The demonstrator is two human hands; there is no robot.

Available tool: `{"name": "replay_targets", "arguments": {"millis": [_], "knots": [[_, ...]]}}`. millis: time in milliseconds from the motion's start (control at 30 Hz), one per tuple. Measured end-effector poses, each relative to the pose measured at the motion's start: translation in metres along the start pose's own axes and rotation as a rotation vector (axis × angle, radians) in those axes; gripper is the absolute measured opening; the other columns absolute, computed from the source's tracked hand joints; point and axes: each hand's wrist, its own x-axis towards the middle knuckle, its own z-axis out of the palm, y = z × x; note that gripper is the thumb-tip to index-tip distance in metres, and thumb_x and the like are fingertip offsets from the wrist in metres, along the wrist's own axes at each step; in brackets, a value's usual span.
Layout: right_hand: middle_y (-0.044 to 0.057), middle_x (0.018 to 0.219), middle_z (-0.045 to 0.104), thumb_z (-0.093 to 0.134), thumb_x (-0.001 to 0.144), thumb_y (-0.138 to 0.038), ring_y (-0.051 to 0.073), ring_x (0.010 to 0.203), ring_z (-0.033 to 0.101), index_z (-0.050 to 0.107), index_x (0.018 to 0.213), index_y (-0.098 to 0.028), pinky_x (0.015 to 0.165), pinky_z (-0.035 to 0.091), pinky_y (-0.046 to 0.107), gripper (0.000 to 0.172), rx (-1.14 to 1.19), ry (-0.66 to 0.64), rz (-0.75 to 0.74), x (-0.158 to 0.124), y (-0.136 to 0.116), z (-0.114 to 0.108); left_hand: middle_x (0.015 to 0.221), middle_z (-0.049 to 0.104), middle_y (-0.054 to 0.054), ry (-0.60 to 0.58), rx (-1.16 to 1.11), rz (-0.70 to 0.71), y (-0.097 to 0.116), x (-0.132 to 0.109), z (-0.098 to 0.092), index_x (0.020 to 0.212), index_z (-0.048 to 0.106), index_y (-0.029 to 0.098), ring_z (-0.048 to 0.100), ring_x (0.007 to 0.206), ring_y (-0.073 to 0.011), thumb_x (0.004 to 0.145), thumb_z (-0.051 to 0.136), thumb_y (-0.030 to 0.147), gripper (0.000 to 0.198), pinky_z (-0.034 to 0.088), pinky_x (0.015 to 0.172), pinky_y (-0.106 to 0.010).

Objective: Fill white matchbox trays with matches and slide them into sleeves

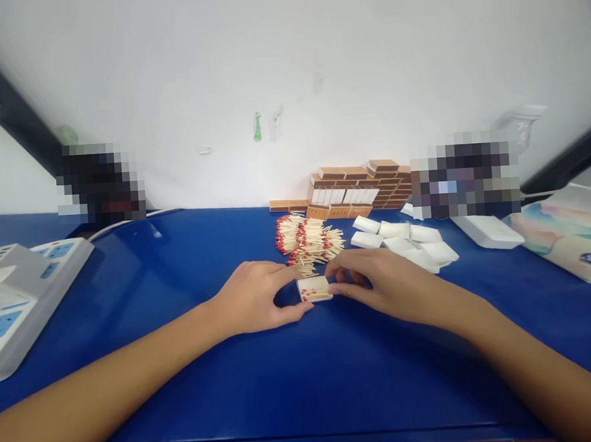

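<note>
A small white matchbox tray [314, 288] with red-tipped matches in it lies on the blue table [305, 380]. My left hand [255, 298] grips its left side between thumb and curled fingers. My right hand [379, 279] pinches its right side, fingers closed on it. Just behind the tray lies a loose heap of red-tipped matches [309, 241].
Several empty white trays [407, 241] lie right of the heap. Brown matchbox sleeves [358, 189] are stacked against the white wall. A white power strip [14, 298] sits at far left, a tissue pack [567, 238] and a white box [486, 230] at right.
</note>
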Motion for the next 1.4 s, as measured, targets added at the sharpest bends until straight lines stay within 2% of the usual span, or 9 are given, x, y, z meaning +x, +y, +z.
{"name": "replay_targets", "arguments": {"millis": [167, 333, 667, 767, 867, 967, 1200, 1300, 1400], "knots": [[0.001, 0.085, 0.072, 0.062, 0.101, -0.022, 0.017, 0.078, 0.065, 0.070, 0.096, -0.022, 0.070, 0.045, 0.029, 0.009, 0.077, -0.004, -0.056, 0.001, 0.000, 0.006, 0.072, 0.069, 0.003, -0.026, -0.010, 0.008, 0.000, -0.001, 0.000, 0.115, 0.074, 0.021, 0.063, 0.061, -0.0138, 0.090, 0.071, 0.048, 0.037, 0.042, 0.058, -0.026], [0.003, 0.093, 0.074, 0.059, 0.102, -0.017, 0.017, 0.084, 0.066, 0.070, 0.098, -0.021, 0.075, 0.047, 0.029, 0.012, 0.133, 0.009, -0.125, 0.004, -0.001, 0.013, 0.071, 0.069, 0.002, -0.047, 0.002, 0.009, 0.000, -0.001, 0.000, 0.112, 0.074, 0.020, 0.063, 0.061, -0.0146, 0.092, 0.069, 0.050, 0.036, 0.042, 0.059, -0.027], [0.002, 0.087, 0.070, 0.064, 0.100, -0.018, 0.016, 0.077, 0.064, 0.069, 0.105, -0.021, 0.069, 0.047, 0.027, 0.007, 0.186, 0.116, -0.116, 0.005, -0.004, 0.021, 0.071, 0.069, 0.003, -0.029, -0.018, 0.027, -0.001, -0.001, 0.000, 0.117, 0.073, 0.021, 0.063, 0.061, -0.0137, 0.091, 0.071, 0.047, 0.037, 0.042, 0.058, -0.026], [0.001, 0.085, 0.068, 0.068, 0.098, -0.020, 0.015, 0.075, 0.062, 0.070, 0.099, -0.021, 0.068, 0.046, 0.026, 0.001, 0.207, 0.120, -0.112, 0.007, -0.004, 0.023, 0.071, 0.069, 0.003, -0.027, -0.017, 0.031, 0.000, -0.001, 0.000, 0.119, 0.072, 0.022, 0.063, 0.060, -0.0136, 0.092, 0.071, 0.046, 0.037, 0.042, 0.057, -0.026], [0.002, 0.087, 0.067, 0.067, 0.099, -0.020, 0.016, 0.079, 0.062, 0.071, 0.092, -0.020, 0.070, 0.046, 0.027, 0.008, 0.199, 0.127, -0.140, 0.008, -0.003, 0.023, 0.071, 0.070, 0.003, -0.012, -0.009, 0.036, 0.000, -0.001, 0.001, 0.118, 0.072, 0.021, 0.063, 0.060, -0.0137, 0.092, 0.071, 0.047, 0.037, 0.042, 0.056, -0.026], [0.003, 0.088, 0.065, 0.065, 0.101, -0.023, 0.016, 0.081, 0.062, 0.073, 0.095, -0.020, 0.070, 0.046, 0.027, 0.010, 0.184, 0.147, -0.131, 0.007, -0.003, 0.023, 0.071, 0.070, 0.003, 0.011, 0.001, 0.045, 0.000, -0.001, 0.002, 0.116, 0.072, 0.020, 0.064, 0.060, -0.0140, 0.092, 0.071, 0.048, 0.037, 0.042, 0.056, -0.027], [0.002, 0.084, 0.063, 0.065, 0.101, -0.027, 0.015, 0.076, 0.059, 0.071, 0.090, -0.021, 0.067, 0.044, 0.028, 0.014, 0.212, 0.088, -0.072, 0.007, -0.009, 0.022, 0.072, 0.070, 0.002, 0.057, 0.029, 0.088, 0.001, -0.002, 0.003, 0.113, 0.072, 0.018, 0.066, 0.061, -0.0147, 0.094, 0.068, 0.046, 0.034, 0.043, 0.056, -0.027], [0.002, 0.086, 0.063, 0.067, 0.100, -0.026, 0.015, 0.078, 0.059, 0.071, 0.094, -0.021, 0.068, 0.045, 0.028, 0.009, 0.213, 0.093, -0.067, 0.008, -0.009, 0.024, 0.075, 0.072, 0.001, 0.049, 0.030, 0.101, 0.001, -0.003, 0.003, 0.112, 0.072, 0.018, 0.067, 0.063, -0.0149, 0.095, 0.067, 0.047, 0.034, 0.046, 0.058, -0.028], [0.003, 0.087, 0.065, 0.064, 0.102, -0.028, 0.015, 0.078, 0.060, 0.073, 0.094, -0.021, 0.067, 0.045, 0.028, 0.014, 0.232, 0.056, -0.093, 0.008, -0.008, 0.022, 0.077, 0.073, 0.001, 0.027, 0.022, 0.083, 0.001, -0.003, 0.003, 0.114, 0.071, 0.019, 0.068, 0.065, -0.0147, 0.095, 0.066, 0.049, 0.036, 0.048, 0.060, -0.028]]}}
